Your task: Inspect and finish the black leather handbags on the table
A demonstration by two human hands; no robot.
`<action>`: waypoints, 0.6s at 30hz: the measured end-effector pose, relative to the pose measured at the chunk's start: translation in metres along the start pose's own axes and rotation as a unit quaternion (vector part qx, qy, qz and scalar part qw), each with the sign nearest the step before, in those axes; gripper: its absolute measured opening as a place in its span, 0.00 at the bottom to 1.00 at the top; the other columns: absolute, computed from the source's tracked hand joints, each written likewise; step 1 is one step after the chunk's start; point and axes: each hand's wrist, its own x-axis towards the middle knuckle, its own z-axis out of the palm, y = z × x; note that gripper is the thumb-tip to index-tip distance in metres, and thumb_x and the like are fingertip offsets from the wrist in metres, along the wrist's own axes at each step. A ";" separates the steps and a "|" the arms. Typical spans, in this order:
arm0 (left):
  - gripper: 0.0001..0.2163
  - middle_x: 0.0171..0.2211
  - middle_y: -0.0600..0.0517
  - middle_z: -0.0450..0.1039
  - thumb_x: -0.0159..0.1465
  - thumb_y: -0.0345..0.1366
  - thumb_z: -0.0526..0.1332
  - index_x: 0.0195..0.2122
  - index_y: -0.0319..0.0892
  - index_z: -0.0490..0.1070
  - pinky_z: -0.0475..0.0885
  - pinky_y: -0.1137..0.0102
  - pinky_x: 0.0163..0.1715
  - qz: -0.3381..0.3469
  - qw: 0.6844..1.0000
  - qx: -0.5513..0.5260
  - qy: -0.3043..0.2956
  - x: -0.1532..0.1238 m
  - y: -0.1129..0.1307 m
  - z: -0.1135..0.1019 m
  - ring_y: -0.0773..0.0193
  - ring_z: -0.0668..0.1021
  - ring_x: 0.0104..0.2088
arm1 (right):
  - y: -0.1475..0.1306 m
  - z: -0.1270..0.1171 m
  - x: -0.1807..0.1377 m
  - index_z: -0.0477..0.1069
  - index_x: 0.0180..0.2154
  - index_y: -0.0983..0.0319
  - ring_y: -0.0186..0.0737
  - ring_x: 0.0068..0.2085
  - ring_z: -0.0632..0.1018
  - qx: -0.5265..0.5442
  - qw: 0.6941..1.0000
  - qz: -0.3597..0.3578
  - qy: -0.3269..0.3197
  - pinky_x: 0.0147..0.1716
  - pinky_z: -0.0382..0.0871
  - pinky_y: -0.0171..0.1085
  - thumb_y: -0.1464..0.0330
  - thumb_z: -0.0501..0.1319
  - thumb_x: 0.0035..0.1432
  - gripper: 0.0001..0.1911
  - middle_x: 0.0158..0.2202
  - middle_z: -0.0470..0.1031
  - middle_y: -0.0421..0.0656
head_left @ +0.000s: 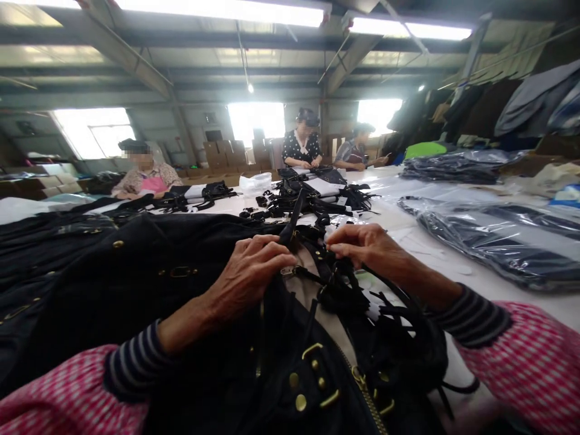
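Observation:
A black garment (149,284) with brass buttons, buckles and a zip lies across the table in front of me. My left hand (251,272) is closed, pinching a black strap (292,226) and a small metal piece at the garment's edge. My right hand (365,244) is closed too, with its fingertips gripping the same tangle of black straps (344,290) just to the right. The two hands are close together, nearly touching. Pink checked sleeves with striped cuffs cover both of my forearms.
More black straps and buckles (312,196) are heaped further along the white table (453,254). Bagged dark garments (507,241) lie at the right. Three people sit working at the far side. Cardboard boxes stand behind them.

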 end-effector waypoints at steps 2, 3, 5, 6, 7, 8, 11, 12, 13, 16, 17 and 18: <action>0.20 0.61 0.53 0.72 0.71 0.26 0.52 0.60 0.54 0.68 0.54 0.58 0.60 0.078 0.993 0.044 -0.081 -0.004 0.021 -0.020 0.55 0.64 0.67 | 0.006 -0.028 -0.021 0.83 0.41 0.61 0.46 0.39 0.80 -0.037 0.998 0.008 -0.049 0.31 0.73 0.36 0.63 0.71 0.50 0.15 0.38 0.82 0.47; 0.21 0.63 0.52 0.70 0.71 0.26 0.52 0.62 0.53 0.65 0.55 0.60 0.60 0.103 0.985 0.046 -0.127 -0.005 0.032 -0.028 0.56 0.65 0.67 | 0.011 -0.037 -0.031 0.82 0.45 0.60 0.49 0.43 0.81 -0.048 0.995 0.018 -0.090 0.37 0.76 0.39 0.63 0.72 0.49 0.19 0.42 0.82 0.48; 0.21 0.63 0.50 0.70 0.71 0.27 0.53 0.63 0.52 0.62 0.60 0.63 0.55 0.111 0.970 0.031 -0.215 -0.003 0.051 -0.037 0.58 0.70 0.61 | 0.021 -0.044 -0.051 0.78 0.54 0.61 0.53 0.50 0.79 -0.076 0.983 0.039 -0.163 0.48 0.75 0.45 0.62 0.72 0.49 0.29 0.50 0.80 0.50; 0.20 0.59 0.50 0.72 0.69 0.27 0.55 0.60 0.50 0.64 0.63 0.65 0.51 0.099 0.961 0.023 -0.256 -0.001 0.058 -0.039 0.58 0.73 0.57 | 0.026 -0.042 -0.059 0.75 0.58 0.60 0.54 0.52 0.78 -0.097 0.978 0.046 -0.180 0.52 0.73 0.47 0.60 0.71 0.51 0.32 0.53 0.79 0.50; 0.17 0.54 0.50 0.75 0.67 0.26 0.57 0.55 0.48 0.66 0.65 0.66 0.47 0.081 0.953 0.022 -0.291 0.003 0.062 -0.038 0.58 0.74 0.52 | 0.031 -0.038 -0.066 0.72 0.61 0.60 0.54 0.54 0.77 -0.120 0.975 0.044 -0.182 0.55 0.71 0.48 0.60 0.69 0.54 0.33 0.56 0.76 0.51; 0.15 0.49 0.52 0.76 0.64 0.25 0.58 0.50 0.47 0.68 0.65 0.67 0.43 0.064 0.945 0.026 -0.319 0.007 0.065 -0.037 0.59 0.74 0.48 | 0.035 -0.033 -0.071 0.70 0.63 0.59 0.53 0.56 0.75 -0.144 0.974 0.031 -0.172 0.57 0.69 0.48 0.60 0.67 0.56 0.33 0.59 0.73 0.50; 0.11 0.39 0.54 0.75 0.56 0.22 0.60 0.36 0.45 0.66 0.64 0.66 0.37 0.047 0.929 0.064 -0.362 0.023 0.064 -0.037 0.59 0.72 0.43 | 0.043 -0.016 -0.082 0.69 0.62 0.56 0.50 0.60 0.72 -0.209 0.971 -0.048 -0.104 0.61 0.65 0.46 0.64 0.63 0.59 0.29 0.60 0.69 0.48; 0.10 0.37 0.54 0.75 0.56 0.21 0.60 0.33 0.44 0.65 0.63 0.66 0.36 0.052 0.925 0.081 -0.367 0.028 0.063 -0.041 0.59 0.71 0.43 | 0.044 -0.012 -0.085 0.70 0.61 0.56 0.50 0.59 0.72 -0.238 0.965 -0.066 -0.088 0.60 0.65 0.45 0.65 0.62 0.59 0.27 0.59 0.69 0.47; 0.10 0.36 0.53 0.74 0.56 0.21 0.60 0.31 0.44 0.64 0.62 0.65 0.36 0.061 0.922 0.096 -0.371 0.033 0.063 -0.045 0.59 0.71 0.42 | 0.044 -0.010 -0.087 0.72 0.60 0.55 0.50 0.57 0.73 -0.270 0.957 -0.071 -0.076 0.57 0.67 0.45 0.65 0.61 0.59 0.26 0.57 0.70 0.48; 0.08 0.37 0.51 0.73 0.59 0.23 0.60 0.29 0.43 0.66 0.61 0.63 0.36 0.077 0.917 0.155 -0.358 0.040 0.064 -0.067 0.59 0.69 0.41 | 0.038 -0.012 -0.088 0.75 0.58 0.55 0.49 0.46 0.79 -0.338 0.938 -0.031 -0.068 0.46 0.69 0.43 0.64 0.60 0.61 0.23 0.44 0.77 0.46; 0.07 0.38 0.50 0.73 0.61 0.23 0.60 0.29 0.43 0.68 0.61 0.63 0.37 0.078 0.918 0.182 -0.344 0.041 0.064 -0.076 0.58 0.69 0.41 | 0.033 -0.015 -0.085 0.76 0.57 0.55 0.48 0.42 0.79 -0.339 0.938 -0.024 -0.068 0.42 0.68 0.41 0.63 0.61 0.61 0.22 0.39 0.78 0.45; 0.08 0.39 0.50 0.73 0.62 0.24 0.60 0.30 0.44 0.70 0.61 0.62 0.37 0.079 0.918 0.209 -0.328 0.040 0.063 -0.084 0.57 0.69 0.42 | 0.027 -0.018 -0.080 0.76 0.56 0.56 0.46 0.38 0.79 -0.329 0.942 -0.024 -0.065 0.39 0.66 0.39 0.63 0.61 0.61 0.22 0.34 0.78 0.43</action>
